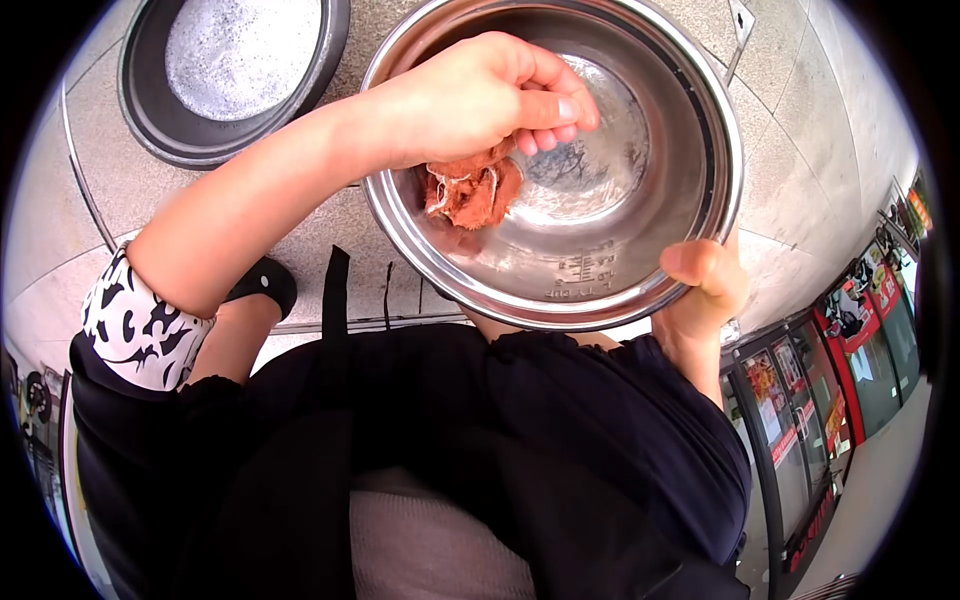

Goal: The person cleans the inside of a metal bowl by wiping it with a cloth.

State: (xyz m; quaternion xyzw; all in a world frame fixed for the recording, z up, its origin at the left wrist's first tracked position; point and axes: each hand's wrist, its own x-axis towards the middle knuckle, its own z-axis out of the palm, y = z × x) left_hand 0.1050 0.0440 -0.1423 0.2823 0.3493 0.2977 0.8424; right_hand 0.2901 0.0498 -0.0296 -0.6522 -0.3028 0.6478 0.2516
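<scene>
A wide stainless steel pot (590,275) with measuring marks on its inner wall is in front of my lap. My right hand (705,285) grips its near right rim, thumb over the edge. Over the pot's opening is my left hand (510,95), its fingers curled and the thumb pressed toward the index finger. A crumpled orange-brown cloth (475,195) with pale frayed threads shows just below the left hand and wrist, by the pot's left inner wall. Whether the curled fingers hold part of this cloth is hidden. A little clear liquid seems to lie on the shiny pot bottom.
A dark basin (190,140) of foamy, whitish water (240,60) stands at the upper left on the tiled floor (800,200). My shoe (275,280) is close by. Shopfronts (800,400) with red signs line the right side.
</scene>
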